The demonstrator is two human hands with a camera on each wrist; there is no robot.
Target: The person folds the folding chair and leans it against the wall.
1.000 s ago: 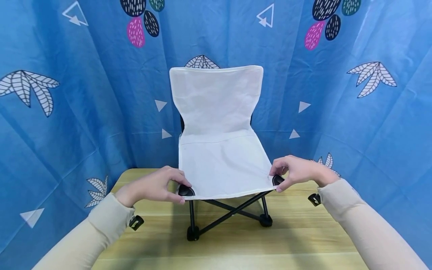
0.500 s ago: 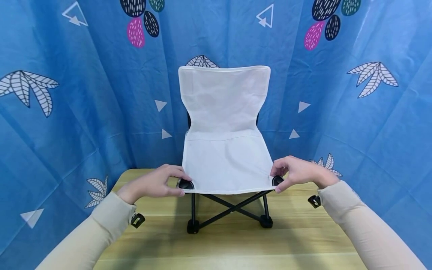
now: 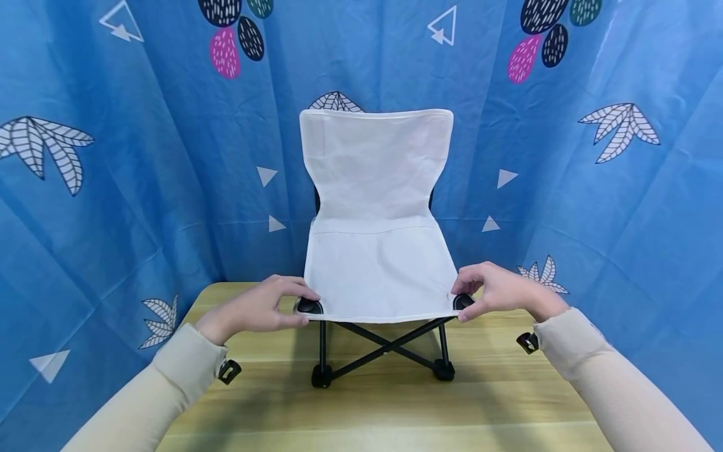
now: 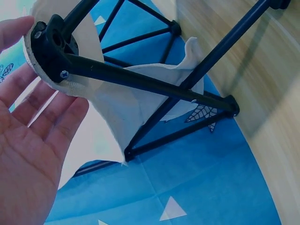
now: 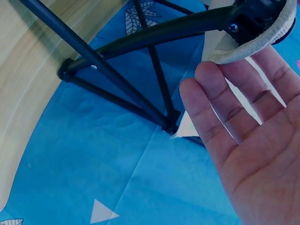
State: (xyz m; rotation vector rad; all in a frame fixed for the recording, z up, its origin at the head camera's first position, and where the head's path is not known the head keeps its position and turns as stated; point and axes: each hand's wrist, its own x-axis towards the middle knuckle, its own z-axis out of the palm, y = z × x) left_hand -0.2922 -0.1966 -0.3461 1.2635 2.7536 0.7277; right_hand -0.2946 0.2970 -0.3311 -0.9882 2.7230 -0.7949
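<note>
A folding chair (image 3: 378,263) with a white fabric seat and back stands unfolded on the wooden table, its black crossed legs spread. At the front left seat corner my left hand (image 3: 265,304) grips the black corner piece (image 3: 309,306), thumb at the front edge and fingers on top. My right hand (image 3: 497,290) holds the matching front right corner (image 3: 463,302) the same way. In the left wrist view, the left fingers (image 4: 56,108) lie against the fabric beside a black plastic joint (image 4: 51,47). In the right wrist view, the right fingers (image 5: 234,98) support the fabric edge.
The light wooden tabletop (image 3: 384,414) lies under the chair. A blue patterned curtain (image 3: 169,157) hangs behind and at both sides, close behind the chair back. Black plastic feet (image 3: 322,376) rest on the wood.
The chair back has swung to the right and now stands straighter to the front. The seat's front edge has risen slightly; both hands keep their hold on the corners.
</note>
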